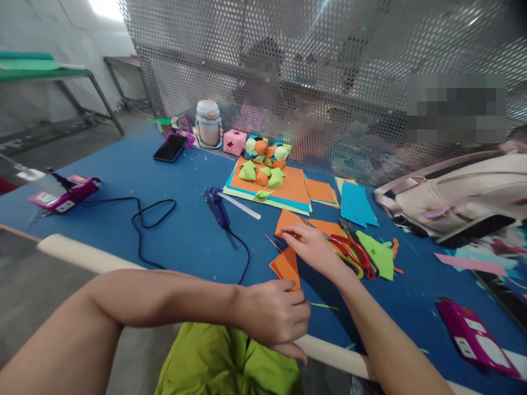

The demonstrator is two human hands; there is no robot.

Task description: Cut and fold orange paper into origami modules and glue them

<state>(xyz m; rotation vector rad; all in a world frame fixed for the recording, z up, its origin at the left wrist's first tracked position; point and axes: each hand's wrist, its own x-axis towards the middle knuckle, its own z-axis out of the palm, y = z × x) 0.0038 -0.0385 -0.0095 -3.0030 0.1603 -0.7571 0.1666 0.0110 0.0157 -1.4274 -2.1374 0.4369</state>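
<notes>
My right hand (310,247) reaches over the table with its fingers pressed together on a sheet of orange paper (283,219). Closer to me, my left hand (275,312) is turned back-up, its fingers curled under and its thumb apart; whatever they may hold is hidden. Small orange paper pieces (284,266) lie overlapping between the two hands, right beside the left one's fingers. Partly behind my right hand are red-handled scissors (356,252) and a yellow handle (359,271). A blue glue gun (217,207) lies to the left, a white glue stick (242,207) beside it.
Folded paper balls (256,147) and green folded pieces (275,177) sit by stacked coloured sheets (294,184). A bottle (208,123), phone (171,148) and pink paper cube (235,142) stand farther back. The black cord (139,233) crosses the left side. A bag (461,189) occupies the right.
</notes>
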